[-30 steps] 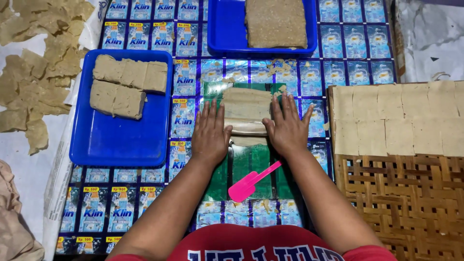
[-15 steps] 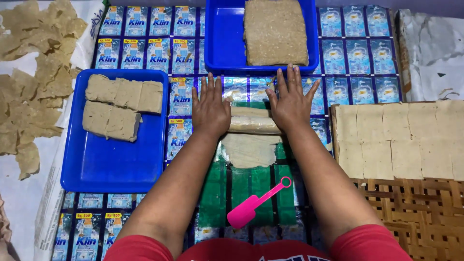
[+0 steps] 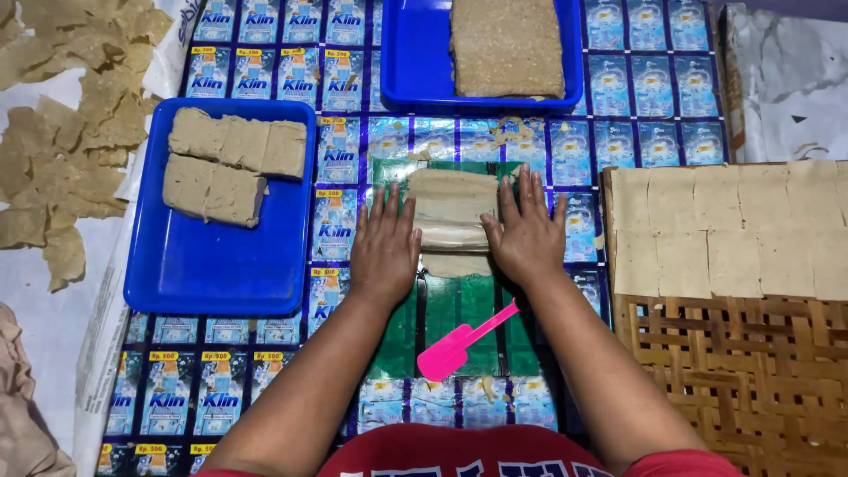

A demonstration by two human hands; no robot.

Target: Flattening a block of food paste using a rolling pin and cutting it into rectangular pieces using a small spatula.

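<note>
A pale beige sheet of dough (image 3: 452, 210) lies rolled up on a green mat (image 3: 459, 309) in the middle. My left hand (image 3: 385, 247) rests flat against the roll's left end, fingers spread. My right hand (image 3: 527, 231) presses flat beside its right end, fingers spread too. A pink spatula (image 3: 464, 343) lies on the green mat below the hands, under my right forearm.
A blue tray (image 3: 212, 265) at the left holds several beige slabs. Another blue tray (image 3: 415, 53) at the top holds a large brown block. Cut square sheets lie on a woven bamboo rack (image 3: 751, 371) at the right. Torn dry pieces (image 3: 62, 159) lie at the far left.
Both hands have slid back toward me along the roll. The dough now looks more tightly rolled, with less flat sheet showing below it.
</note>
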